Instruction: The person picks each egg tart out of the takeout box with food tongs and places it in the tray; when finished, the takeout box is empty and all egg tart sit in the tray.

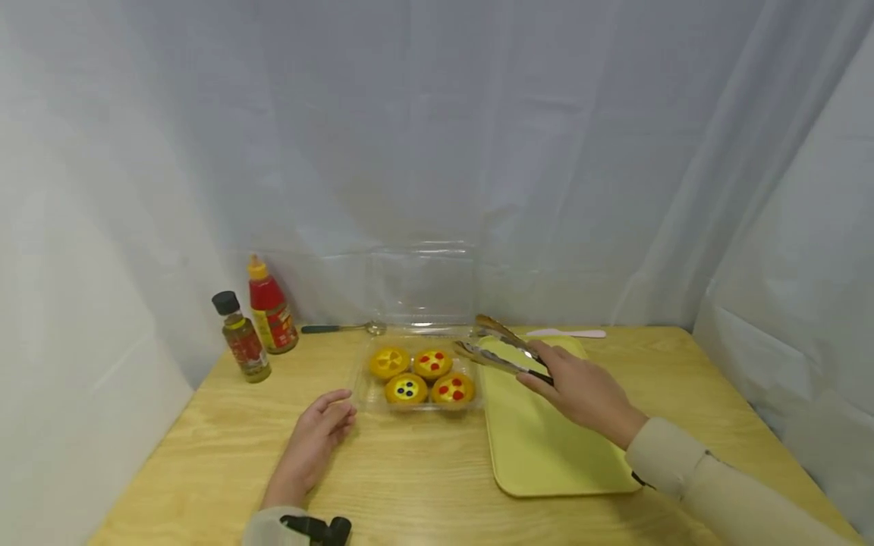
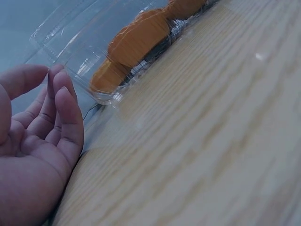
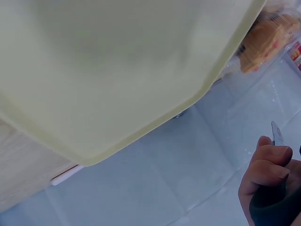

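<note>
In the head view my right hand (image 1: 580, 387) grips metal tongs (image 1: 501, 364) by their dark handles. The arms of the tongs are spread apart, and their tips reach over the right edge of an open clear plastic container (image 1: 372, 398). Several small round tarts sit inside it, among them one with blue dots (image 1: 407, 389) and one with red dots (image 1: 454, 390). At the container's left edge is my left hand (image 1: 317, 444); the left wrist view shows its thumb and forefinger pinching the rim. Beneath the right hand lies a yellow tray (image 1: 546, 455).
A red sauce bottle (image 1: 273, 315) with a yellow cap and a black-capped bottle (image 1: 244, 345) stand at the left. Behind lie a dark-handled spoon (image 1: 341, 328) and a pale pink knife (image 1: 570, 333). The container's raised lid (image 1: 423, 288) stands before the white curtain (image 1: 546, 152).
</note>
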The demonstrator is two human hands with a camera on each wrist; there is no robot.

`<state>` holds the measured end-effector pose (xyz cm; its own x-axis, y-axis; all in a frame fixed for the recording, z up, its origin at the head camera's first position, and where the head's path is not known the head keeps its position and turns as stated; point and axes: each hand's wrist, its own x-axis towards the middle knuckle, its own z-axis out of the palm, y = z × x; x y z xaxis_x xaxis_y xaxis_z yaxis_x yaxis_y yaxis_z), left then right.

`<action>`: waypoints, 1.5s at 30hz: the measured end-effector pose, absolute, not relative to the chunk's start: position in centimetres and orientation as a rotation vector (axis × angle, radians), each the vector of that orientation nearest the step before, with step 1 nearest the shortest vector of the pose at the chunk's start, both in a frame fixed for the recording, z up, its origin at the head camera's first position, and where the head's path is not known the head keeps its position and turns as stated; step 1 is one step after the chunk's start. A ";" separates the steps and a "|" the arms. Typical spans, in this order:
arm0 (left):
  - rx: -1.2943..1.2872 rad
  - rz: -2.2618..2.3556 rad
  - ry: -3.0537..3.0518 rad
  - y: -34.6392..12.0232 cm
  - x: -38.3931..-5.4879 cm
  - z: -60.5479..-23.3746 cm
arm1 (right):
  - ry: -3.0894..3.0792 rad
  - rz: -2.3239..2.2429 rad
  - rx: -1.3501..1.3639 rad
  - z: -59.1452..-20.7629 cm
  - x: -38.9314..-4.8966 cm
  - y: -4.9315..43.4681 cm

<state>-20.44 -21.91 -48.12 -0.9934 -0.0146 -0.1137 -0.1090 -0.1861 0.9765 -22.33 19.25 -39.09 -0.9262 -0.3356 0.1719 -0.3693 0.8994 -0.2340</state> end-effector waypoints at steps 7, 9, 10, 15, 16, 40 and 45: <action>-0.178 2.350 1.974 -21.7 -20.5 -48.1 | -2.952 0.377 0.651 -39.1 -23.5 15.8; -0.192 2.338 1.992 -21.6 -20.5 -48.1 | -2.960 0.361 0.681 -39.1 -23.9 14.6; -0.198 2.332 2.000 -21.6 -20.4 -48.1 | -2.966 0.356 0.698 -39.1 -24.0 14.0; -0.214 2.321 2.027 -21.4 -20.5 -48.0 | -2.984 0.289 0.754 -38.9 -24.8 11.6; -0.215 2.326 2.024 -21.4 -20.5 -48.0 | -2.986 0.272 0.763 -38.9 -25.0 11.2; -0.217 2.352 2.052 -21.5 -20.5 -47.8 | -3.046 0.104 0.834 -39.2 -27.6 4.5; -0.187 2.367 2.041 -21.8 -20.5 -47.9 | -3.067 0.102 0.802 -38.9 -27.4 3.9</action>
<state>-20.46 -21.77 -47.93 -0.9928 -0.0695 -0.0972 -0.0859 -0.1501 0.9849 -27.41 3.95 -38.95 -0.8717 -0.4899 -0.0134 -0.4879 0.8701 -0.0696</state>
